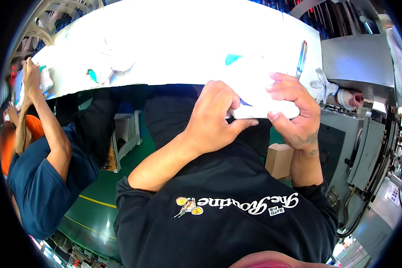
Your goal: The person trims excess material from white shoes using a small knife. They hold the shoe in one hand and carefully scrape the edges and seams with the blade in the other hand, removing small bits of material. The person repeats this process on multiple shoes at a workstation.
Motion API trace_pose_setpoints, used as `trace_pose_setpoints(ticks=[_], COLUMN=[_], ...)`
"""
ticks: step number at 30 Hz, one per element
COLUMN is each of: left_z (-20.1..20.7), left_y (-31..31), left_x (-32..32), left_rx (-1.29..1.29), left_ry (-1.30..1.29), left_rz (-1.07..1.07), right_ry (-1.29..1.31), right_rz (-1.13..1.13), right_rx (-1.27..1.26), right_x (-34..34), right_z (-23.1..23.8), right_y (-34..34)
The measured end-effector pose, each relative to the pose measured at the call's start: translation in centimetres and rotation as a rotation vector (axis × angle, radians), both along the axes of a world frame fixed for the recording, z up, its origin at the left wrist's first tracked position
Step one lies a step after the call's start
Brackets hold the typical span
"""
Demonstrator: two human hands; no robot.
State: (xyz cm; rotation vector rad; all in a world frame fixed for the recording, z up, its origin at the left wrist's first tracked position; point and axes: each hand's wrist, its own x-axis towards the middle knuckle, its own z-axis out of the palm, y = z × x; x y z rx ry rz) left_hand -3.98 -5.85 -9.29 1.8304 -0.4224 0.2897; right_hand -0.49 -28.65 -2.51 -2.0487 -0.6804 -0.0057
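Observation:
At the near edge of the brightly lit white table [187, 40], both hands grip a white, soft-looking item [265, 110], its details washed out by glare. My left hand [216, 114] is closed on the item's left end, fingers curled and thumb pressed along the near edge. On the right end, my right hand [295, 105] has its thumb on the near side and its fingers bent over the far side. Just beyond the hands, a teal patch [232, 59] shows against the white; what it belongs to is lost in the glare.
A slim blue tool [302, 59] lies at the table's right, near a crumpled white glove [322, 85] and a roll [349, 98]. White pieces with teal [105, 71] lie left. A co-worker [49, 169] works there. Grey machinery [339, 138] stands right; a cardboard box [279, 160] is below.

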Motion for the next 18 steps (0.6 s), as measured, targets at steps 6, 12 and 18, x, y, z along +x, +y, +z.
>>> trace_pose_setpoints(ticks=[6, 12, 18], left_z=[0.1, -0.1, -1.0], left_y=[0.3, 1.1, 1.0], left_x=[0.1, 0.6, 1.8], left_rx=[0.034, 0.1, 0.09], left_ry=[0.043, 0.011, -0.002], left_rz=[0.048, 0.0, -0.051], right_ry=[-0.011, -0.026, -0.044], right_rz=[0.059, 0.074, 0.132], right_rx=[-0.013, -0.022, -0.056], right_x=[0.7, 0.9, 1.2], right_z=[0.6, 0.5, 0.5], right_y=[0.3, 0.5, 0.2])
